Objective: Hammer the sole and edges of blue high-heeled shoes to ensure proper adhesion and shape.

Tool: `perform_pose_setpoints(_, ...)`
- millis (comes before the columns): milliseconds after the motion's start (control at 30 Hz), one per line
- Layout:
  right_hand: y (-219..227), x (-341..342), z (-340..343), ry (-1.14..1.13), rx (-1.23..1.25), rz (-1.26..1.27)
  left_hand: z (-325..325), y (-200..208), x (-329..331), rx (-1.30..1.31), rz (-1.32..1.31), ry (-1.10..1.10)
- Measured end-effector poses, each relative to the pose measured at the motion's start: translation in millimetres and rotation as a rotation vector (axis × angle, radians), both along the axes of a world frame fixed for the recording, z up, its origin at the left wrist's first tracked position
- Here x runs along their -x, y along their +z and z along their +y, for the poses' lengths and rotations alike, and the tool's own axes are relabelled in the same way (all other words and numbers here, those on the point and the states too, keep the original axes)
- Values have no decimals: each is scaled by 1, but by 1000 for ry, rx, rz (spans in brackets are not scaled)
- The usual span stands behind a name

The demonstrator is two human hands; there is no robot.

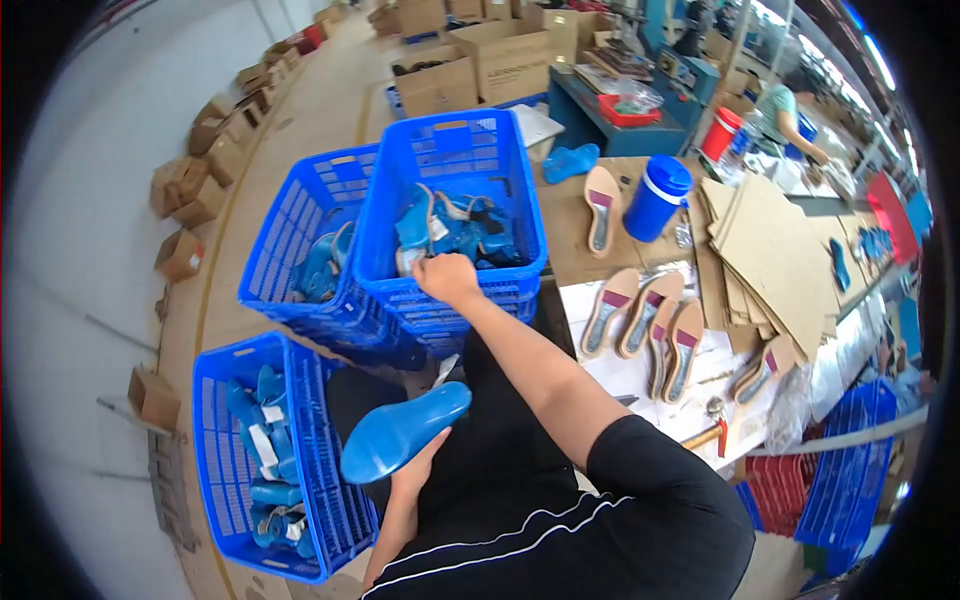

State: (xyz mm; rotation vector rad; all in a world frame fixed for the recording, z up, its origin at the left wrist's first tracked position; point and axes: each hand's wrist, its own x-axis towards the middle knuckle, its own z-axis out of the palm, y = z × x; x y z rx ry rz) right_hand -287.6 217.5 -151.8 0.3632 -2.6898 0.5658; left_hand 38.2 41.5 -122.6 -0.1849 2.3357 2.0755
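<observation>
In my left hand point(418, 466), low in front of my lap, is a blue shoe last point(405, 430), its smooth sole side turned up. A white strip point(446, 370) shows just beyond it. My right arm stretches forward to the upper blue crate point(450, 130). At that crate's near rim my right hand point(448, 278) is curled, beside a piece with a white patch; its fingertips are hidden, so what it grips cannot be made out. Several blue lasts point(465, 235), some with pale edges and white labels, lie jumbled inside this crate.
Left of it stands another blue crate point(265, 255); a third crate point(215, 400) holding lasts is nearer. On the right, a workbench point(560, 215) carries several insoles point(600, 315), a blue jug point(658, 200), cardboard sheets point(770, 250) and a hammer point(705, 436). A person point(785, 120) works farther back.
</observation>
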Motion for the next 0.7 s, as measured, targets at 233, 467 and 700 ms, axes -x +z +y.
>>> perform_pose_setpoints(233,-1,-2,7,1,-10,124,-19,-23,18,0,-16,85)
perform_pose_setpoints(467,22,-10,11,5,-17,-46,-43,-57,35,98,-132,-67)
perform_pose_setpoints(700,17,-125,72,-288,656,366,-78,-31,50,-233,-43,-250)
